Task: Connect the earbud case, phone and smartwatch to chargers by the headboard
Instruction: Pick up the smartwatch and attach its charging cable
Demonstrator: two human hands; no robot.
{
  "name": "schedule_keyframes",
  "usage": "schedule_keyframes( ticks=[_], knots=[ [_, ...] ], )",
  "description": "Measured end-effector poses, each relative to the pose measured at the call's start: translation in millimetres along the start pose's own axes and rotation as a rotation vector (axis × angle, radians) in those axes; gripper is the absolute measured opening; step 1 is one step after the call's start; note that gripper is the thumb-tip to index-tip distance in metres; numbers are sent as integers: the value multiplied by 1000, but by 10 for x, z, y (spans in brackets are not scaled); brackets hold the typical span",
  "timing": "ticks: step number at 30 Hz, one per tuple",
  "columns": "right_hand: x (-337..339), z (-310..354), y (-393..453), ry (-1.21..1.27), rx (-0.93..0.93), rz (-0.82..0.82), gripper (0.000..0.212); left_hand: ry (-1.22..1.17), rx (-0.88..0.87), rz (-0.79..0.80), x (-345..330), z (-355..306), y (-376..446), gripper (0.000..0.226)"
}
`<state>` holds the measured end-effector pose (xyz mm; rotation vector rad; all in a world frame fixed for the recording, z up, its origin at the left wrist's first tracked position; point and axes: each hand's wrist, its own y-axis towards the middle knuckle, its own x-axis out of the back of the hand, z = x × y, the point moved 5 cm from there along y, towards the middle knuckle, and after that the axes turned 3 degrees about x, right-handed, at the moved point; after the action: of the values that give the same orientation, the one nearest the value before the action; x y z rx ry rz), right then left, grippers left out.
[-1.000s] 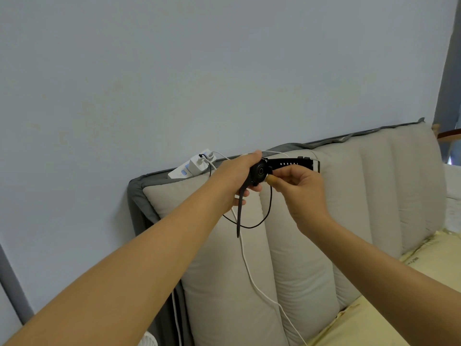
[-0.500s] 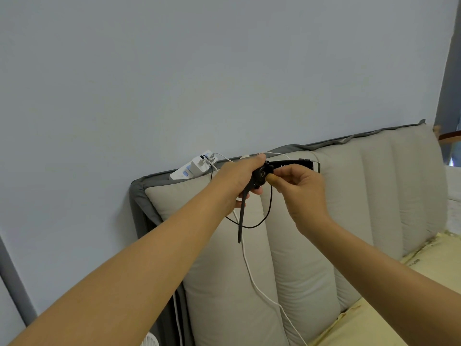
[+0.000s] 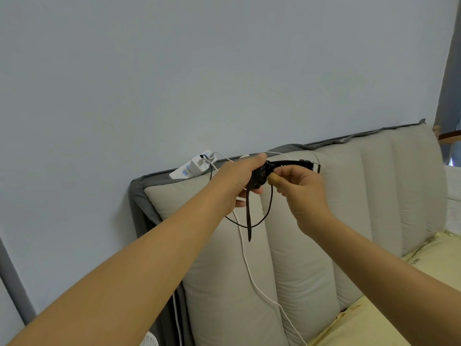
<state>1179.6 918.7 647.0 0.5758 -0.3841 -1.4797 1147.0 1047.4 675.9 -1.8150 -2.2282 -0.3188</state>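
1. Smartwatch (image 3: 262, 174): black, held up in front of the top edge of the headboard (image 3: 349, 196), between both hands. Round body faces the camera w/ its back side showing; one strap runs right toward the buckle end, the other hangs straight down.
2. Left hand (image 3: 239, 181): fingers curled round the watch body from the left, thumb on top – a firm hold on the smartwatch.
3. Right hand (image 3: 299, 188): thumb & forefinger pinched tight at the watch body's right side, other fingers curled in. Whatever sits in the pinch is hidden; can't tell if it's a charger puck or just the watch edge.
4. Black cable (image 3: 264, 216): thin, drops from the pinch pt, loops below the hands & climbs back left toward the power strip.
5. White cable (image 3: 247, 260): runs from the strip behind the left hand, then trails down the cushion face to the bottom of the view.
6. Power strip (image 3: 184, 171): white, lying on the headboard's top-left corner against the wall, w/ a white adapter (image 3: 199, 164) plugged in; both cables start there.
7. Headboard: beige padded panels in a grey frame. Yellow bedding (image 3: 399, 308) at lower right. Pale blue-grey wall (image 3: 174, 71) behind.
8. Earbud case & phone: not in view.
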Motion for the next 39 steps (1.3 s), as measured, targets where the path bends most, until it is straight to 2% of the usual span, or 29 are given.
schedule_keyframes(
  ticks=[7,15,30,39],
  knots=[
    [3,-73,19,24,-112,19,13,-18,9,10,-18,-3,-15,37],
    [-14,-63,13,24,-116,32,10,-20,9,0,-6,-5,5,42],
    [20,-33,50,-182,47,29,10,12,33,-20,-12,29,81,50],
    [51,-25,54,-256,84,32,8,0,30,-29,-3,63,114,49]
  ],
)
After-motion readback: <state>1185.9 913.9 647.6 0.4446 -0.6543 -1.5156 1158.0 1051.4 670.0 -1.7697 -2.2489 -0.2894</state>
